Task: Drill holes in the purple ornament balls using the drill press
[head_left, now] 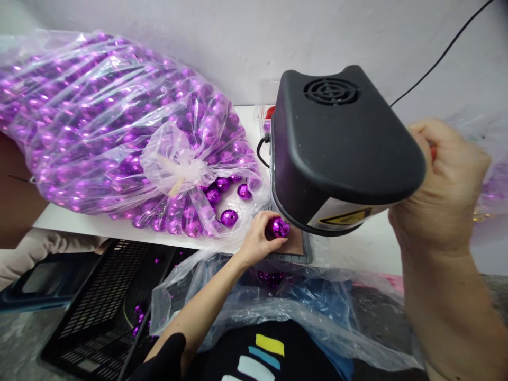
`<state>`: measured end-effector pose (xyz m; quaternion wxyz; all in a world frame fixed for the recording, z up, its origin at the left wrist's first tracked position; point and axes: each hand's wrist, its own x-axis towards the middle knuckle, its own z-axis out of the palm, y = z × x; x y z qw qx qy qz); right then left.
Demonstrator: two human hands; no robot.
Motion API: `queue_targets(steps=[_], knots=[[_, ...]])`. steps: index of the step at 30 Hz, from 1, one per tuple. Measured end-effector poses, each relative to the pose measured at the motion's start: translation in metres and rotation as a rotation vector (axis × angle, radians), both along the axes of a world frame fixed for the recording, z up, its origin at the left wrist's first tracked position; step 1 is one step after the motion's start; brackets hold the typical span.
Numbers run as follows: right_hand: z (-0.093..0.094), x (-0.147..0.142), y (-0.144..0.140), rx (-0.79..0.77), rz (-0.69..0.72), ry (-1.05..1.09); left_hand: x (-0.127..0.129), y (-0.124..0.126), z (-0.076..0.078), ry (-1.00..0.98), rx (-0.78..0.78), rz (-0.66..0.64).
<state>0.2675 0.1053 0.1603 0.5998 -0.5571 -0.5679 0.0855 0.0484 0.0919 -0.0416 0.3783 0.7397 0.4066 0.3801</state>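
My left hand [262,238] pinches a shiny purple mirror ball [280,227] between thumb and fingers, at the front left of a black machine [345,143]. The ball is just above the machine's grey base plate [306,248]. A vent grille tops the black housing, and a yellow warning sticker [345,216] is on its front. At the machine's right side, my right hand [448,185] is closed around a handle, mostly hidden, with a bit of red showing between the fingers. Several loose purple balls [229,218] lie left of my left hand.
A big tied plastic bag [119,127] full of purple balls covers the white table [79,223] at left. Below stands a black crate [99,296] with a few balls. Clear plastic sheeting [317,307] drapes over my lap with more balls. A person's leg [43,251] shows at far left.
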Motion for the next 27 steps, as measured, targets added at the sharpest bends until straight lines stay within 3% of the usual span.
queue_targets(steps=[6, 16, 23, 27], knots=[[0.001, -0.002, -0.002, -0.007, -0.008, 0.012, 0.008, -0.005, -0.003, 0.003, -0.075, -0.003], [-0.002, 0.001, -0.006, 0.014, 0.017, -0.028, 0.007, -0.008, -0.005, 0.005, -0.014, 0.012], [-0.023, 0.006, -0.05, 0.092, -0.1, -0.326, 0.008, -0.007, -0.004, 0.031, 0.013, 0.021], [-0.042, 0.008, -0.077, 0.059, 0.004, -0.348, 0.008, -0.007, -0.008, 0.028, 0.022, 0.01]])
